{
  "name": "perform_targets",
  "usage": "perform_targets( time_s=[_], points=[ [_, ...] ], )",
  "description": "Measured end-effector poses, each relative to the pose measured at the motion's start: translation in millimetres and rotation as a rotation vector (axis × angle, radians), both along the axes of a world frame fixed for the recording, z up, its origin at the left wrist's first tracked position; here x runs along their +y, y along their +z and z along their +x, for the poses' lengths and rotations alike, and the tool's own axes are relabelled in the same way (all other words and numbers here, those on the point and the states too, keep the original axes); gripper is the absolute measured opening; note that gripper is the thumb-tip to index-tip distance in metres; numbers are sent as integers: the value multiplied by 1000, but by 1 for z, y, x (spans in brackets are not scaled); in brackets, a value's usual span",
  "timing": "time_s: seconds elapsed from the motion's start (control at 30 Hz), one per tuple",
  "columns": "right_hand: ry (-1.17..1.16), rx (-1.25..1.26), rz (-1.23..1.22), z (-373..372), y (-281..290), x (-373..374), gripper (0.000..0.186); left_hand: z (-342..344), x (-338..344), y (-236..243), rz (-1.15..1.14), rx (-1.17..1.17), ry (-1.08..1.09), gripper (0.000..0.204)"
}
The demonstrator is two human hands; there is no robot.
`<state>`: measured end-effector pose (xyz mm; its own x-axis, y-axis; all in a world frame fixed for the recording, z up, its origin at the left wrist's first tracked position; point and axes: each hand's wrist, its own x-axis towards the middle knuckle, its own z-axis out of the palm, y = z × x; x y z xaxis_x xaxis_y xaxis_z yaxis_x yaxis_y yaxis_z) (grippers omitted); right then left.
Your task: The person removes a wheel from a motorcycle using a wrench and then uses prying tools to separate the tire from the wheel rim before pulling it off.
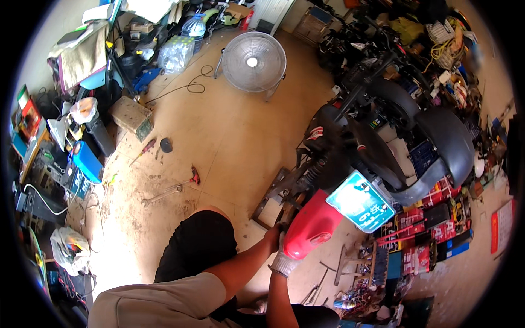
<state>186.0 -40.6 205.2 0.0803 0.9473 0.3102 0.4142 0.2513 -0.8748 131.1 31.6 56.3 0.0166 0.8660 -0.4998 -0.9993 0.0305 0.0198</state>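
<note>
A scooter with a red rear fender (313, 225) stands in front of me to the right, a teal licence plate (361, 201) at its rear end. My right hand (285, 263), in a pale grey work glove, is at the fender's near lower edge. Its fingers are mostly hidden behind the red panel. Just left of it, my left hand (274, 234) reaches to the dark parts beside the fender. Those fingers are in shadow, and I cannot make out what they touch. Black body panels (445, 147) cover the scooter's far right side.
A round floor fan (254, 62) stands ahead, its cable on the floor. Left lie a red-handled tool (194, 176), a wrench (161, 195), a screwdriver (143, 151) and a wooden box (132, 117). Red boxes (416, 258) and a small wooden stool (361, 266) sit to the right.
</note>
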Motion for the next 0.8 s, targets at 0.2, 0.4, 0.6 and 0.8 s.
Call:
perform_targets(
  time_s=[0.2,0.4,0.6,0.8],
  points=[
    [-23,-25,-24,10,3,6,86,6,-1,12,111,-96,-33,44],
    [5,-23,-30,0,12,6,84,-4,-6,25,-176,46,21,53],
    [-3,-34,-39,8,14,7,82,-1,-20,43,-193,157,9,56],
    [11,-39,-71,10,18,1,80,-2,-21,47,-185,188,13,55]
  ],
)
